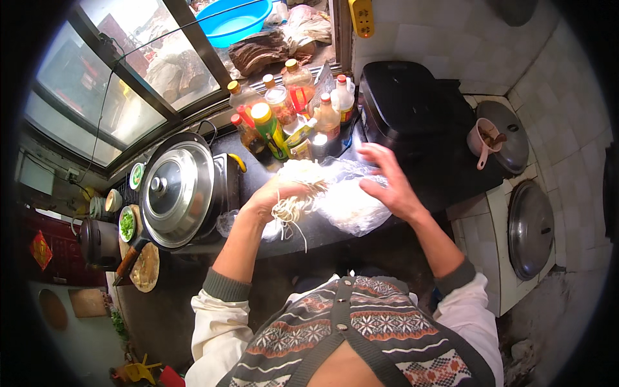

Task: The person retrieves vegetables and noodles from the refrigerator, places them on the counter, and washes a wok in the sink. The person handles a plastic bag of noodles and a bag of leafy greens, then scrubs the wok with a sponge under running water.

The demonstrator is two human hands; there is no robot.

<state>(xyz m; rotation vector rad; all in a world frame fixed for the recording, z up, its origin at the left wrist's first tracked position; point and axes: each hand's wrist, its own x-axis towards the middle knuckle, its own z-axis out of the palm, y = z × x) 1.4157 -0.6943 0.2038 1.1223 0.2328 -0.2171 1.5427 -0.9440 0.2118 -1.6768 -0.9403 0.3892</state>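
A bundle of pale fresh noodles point(299, 191) lies in the grip of my left hand point(268, 196), with loose strands hanging below it. Just to the right, a clear plastic bag point(355, 205) with whitish contents rests on the dark countertop point(232, 247). My right hand point(391, 186) is over the right side of this bag, fingers spread and holding nothing. Strong sunlight washes out part of the noodles and the bag. Another piece of clear plastic point(229, 221) lies by my left wrist.
A lidded wok point(176, 188) stands on a stove at left, its wooden handle point(129, 259) pointing towards me. Seasoning bottles point(271, 130) crowd the windowsill side. A black appliance point(399, 99) sits at right, near a pink ladle point(478, 140). A bowl of chopped greens point(127, 224) is far left.
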